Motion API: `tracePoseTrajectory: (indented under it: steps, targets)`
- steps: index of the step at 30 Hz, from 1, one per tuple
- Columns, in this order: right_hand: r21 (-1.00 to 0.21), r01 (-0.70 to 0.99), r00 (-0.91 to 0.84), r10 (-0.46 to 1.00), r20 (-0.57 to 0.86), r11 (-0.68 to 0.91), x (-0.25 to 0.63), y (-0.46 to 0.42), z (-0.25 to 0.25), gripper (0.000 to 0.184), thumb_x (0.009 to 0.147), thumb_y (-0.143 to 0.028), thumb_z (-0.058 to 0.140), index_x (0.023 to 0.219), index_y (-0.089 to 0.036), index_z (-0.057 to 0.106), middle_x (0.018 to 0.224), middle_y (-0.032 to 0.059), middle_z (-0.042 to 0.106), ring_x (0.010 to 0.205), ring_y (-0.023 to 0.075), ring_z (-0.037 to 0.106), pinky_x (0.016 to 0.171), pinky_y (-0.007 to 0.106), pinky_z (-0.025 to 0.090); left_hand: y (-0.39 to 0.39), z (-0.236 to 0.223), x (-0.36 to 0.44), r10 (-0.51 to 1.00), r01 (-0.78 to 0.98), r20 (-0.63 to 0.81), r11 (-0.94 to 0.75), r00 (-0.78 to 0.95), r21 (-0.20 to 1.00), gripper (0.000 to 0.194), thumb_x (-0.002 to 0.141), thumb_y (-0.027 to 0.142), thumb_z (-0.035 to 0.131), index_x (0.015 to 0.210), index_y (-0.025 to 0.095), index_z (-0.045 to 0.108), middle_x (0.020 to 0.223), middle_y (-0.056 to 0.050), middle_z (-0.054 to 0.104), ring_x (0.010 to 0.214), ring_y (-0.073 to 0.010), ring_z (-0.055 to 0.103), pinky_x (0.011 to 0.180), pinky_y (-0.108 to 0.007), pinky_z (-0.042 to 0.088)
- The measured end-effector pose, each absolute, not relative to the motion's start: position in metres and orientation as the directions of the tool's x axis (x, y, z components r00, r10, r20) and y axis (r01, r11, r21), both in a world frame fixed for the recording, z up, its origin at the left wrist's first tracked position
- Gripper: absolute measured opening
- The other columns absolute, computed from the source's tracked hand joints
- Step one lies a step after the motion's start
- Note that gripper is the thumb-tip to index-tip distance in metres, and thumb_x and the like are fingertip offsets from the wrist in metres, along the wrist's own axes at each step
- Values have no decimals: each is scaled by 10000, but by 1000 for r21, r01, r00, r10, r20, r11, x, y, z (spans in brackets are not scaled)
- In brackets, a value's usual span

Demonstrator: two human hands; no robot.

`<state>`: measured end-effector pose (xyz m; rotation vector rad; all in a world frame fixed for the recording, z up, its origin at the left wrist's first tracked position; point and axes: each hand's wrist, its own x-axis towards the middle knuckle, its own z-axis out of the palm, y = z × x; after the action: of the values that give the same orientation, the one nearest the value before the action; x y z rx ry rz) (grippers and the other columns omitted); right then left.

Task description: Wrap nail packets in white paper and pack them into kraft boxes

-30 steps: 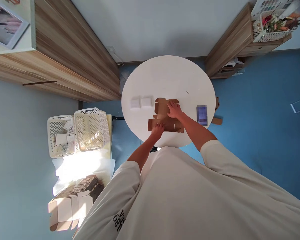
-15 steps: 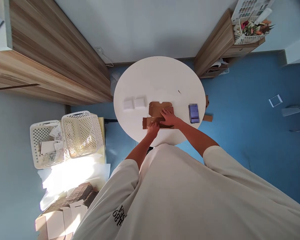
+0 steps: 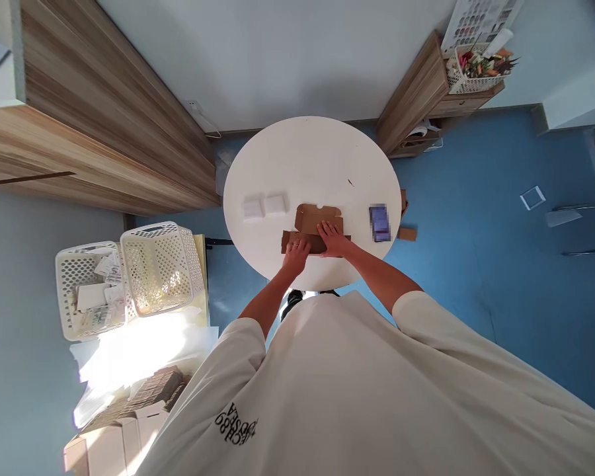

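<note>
A brown cardboard box [image 3: 319, 218], partly unfolded, lies near the front edge of the round white table [image 3: 307, 152]. Its far panel is flat, with notched flaps, and a narrow panel along the near side is raised. My left hand [image 3: 296, 254] has its fingers curled over that near panel at the left. Farther right, my right hand [image 3: 333, 239] presses on the cardboard with its fingers stretched and spread. Two small white packets [image 3: 264, 207] lie to the left of the box. On the right is a purple-blue object [image 3: 379, 223], its surface blurred out.
White perforated baskets [image 3: 158, 268] stand at the left, one holding papers. Stacked cardboard [image 3: 129, 423] lies below them. Wooden cabinets [image 3: 143, 112] flank the table at left and right. A basket of dried flowers [image 3: 480, 69] tops the right cabinet.
The near panel of the box has folded up more under my left hand. My right hand has stayed on the cardboard with its fingers spread. The whole view has shifted slightly.
</note>
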<state>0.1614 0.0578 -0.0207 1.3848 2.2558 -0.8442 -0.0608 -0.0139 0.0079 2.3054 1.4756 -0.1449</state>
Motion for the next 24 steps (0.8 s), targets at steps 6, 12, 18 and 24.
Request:
tracePoseTrajectory:
  steps: [6, 12, 18, 24]
  targets:
    - [-315, 889, -457, 647, -611, 331, 159, 57, -17, 1526, 667, -732, 816, 1727, -158, -120, 1795, 133, -145, 1646, 406, -151, 1338, 578, 22, -7, 19, -93, 950, 971, -309, 38, 38, 235, 679, 940, 149, 538, 1603, 211, 405, 1650, -189, 411, 1473, -366, 433, 1178, -526, 375]
    - [-325, 892, -451, 639, -623, 313, 157, 58, -12, 1563, 655, -747, 813, 1706, -178, -196, 1781, 106, -213, 1632, 420, -193, 1331, 599, 14, 5, 17, -88, 894, 934, -444, 115, 51, 339, 314, 1002, 211, 542, 1302, 261, 621, 1521, -131, 492, 1345, -298, 557, 1134, -448, 456]
    - [-310, 901, -433, 624, -651, 303, 155, 58, -7, 1566, 653, -797, 787, 1711, -157, -175, 1782, 120, -206, 1636, 415, -186, 1329, 597, -7, 0, 25, -80, 885, 901, -461, 143, 68, 409, 414, 1008, 131, 476, 1392, 260, 560, 1466, -141, 521, 1108, -279, 698, 979, -437, 546]
    - [-317, 899, -437, 642, -630, 301, 155, 57, -12, 1590, 628, -800, 799, 1712, -158, -171, 1782, 116, -208, 1633, 408, -204, 1329, 591, -5, -7, 28, -69, 915, 827, -354, 42, 194, 560, 614, 1029, 330, 567, 1595, 249, 345, 1514, -170, 541, 1207, -310, 672, 1034, -452, 523]
